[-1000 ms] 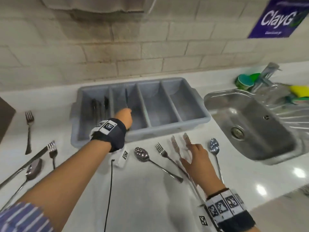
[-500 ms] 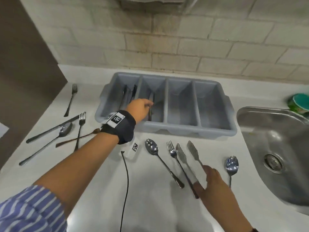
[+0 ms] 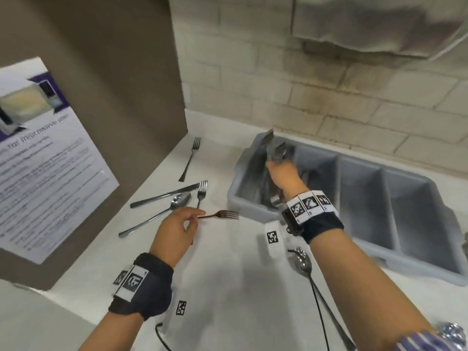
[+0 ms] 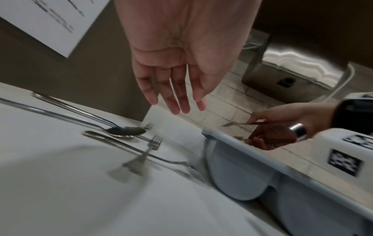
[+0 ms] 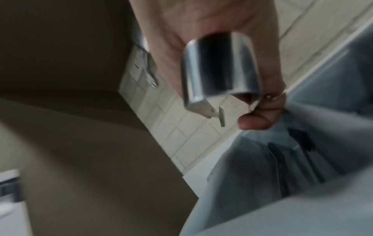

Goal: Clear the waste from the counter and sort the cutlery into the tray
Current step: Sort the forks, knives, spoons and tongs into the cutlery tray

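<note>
My right hand (image 3: 278, 165) grips metal tongs (image 3: 272, 145) over the leftmost compartment of the grey four-compartment cutlery tray (image 3: 415, 264), tips pointing up and away. Their shiny hinge (image 5: 220, 67) lies against my palm in the right wrist view. Dark cutlery lies in that compartment. My left hand (image 3: 195, 216) hovers by the handle of a copper fork (image 3: 222, 214) on the counter. In the left wrist view its fingers (image 4: 177, 107) are straight and hold nothing. A knife (image 3: 164, 196), two forks (image 3: 201, 192) (image 3: 191, 158) and a long spoon (image 3: 154, 216) lie left of the tray.
A brown panel with a printed notice (image 3: 38, 160) walls off the left side. A spoon (image 3: 302, 262) and a black cable (image 3: 319, 312) lie under my right forearm. A cloth (image 3: 367, 26) hangs on the brick wall above the tray.
The view has swung left. My right hand took the tongs off the counter and carried them to the tray's left end. My left hand left the tray and moved down to the copper fork.
</note>
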Demonstrator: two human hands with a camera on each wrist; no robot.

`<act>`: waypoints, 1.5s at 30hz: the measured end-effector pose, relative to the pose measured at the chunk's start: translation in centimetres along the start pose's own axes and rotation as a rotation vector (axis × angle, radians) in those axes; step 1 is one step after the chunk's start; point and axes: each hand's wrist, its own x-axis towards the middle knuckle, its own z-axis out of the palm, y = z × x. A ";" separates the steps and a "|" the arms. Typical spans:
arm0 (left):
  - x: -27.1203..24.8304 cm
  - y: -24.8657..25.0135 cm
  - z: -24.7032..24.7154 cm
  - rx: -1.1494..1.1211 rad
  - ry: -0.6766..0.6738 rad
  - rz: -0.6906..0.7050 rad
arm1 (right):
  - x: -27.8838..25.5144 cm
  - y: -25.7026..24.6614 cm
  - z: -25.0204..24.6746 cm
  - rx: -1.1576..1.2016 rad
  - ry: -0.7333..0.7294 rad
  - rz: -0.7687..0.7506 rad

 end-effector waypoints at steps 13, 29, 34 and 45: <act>4.5 -4.0 0.0 0.226 -0.275 -0.019 | 1.9 0.5 4.3 -0.395 0.108 -0.018; 5.7 -3.2 1.7 0.657 -0.335 0.311 | -16.5 17.3 1.9 -0.530 0.164 0.256; 3.5 1.1 -0.1 0.278 -0.321 0.333 | -16.8 17.8 2.3 -0.632 0.203 0.191; 1.6 12.2 7.4 -0.338 -0.386 0.211 | -17.4 14.1 -11.3 0.248 0.528 -0.026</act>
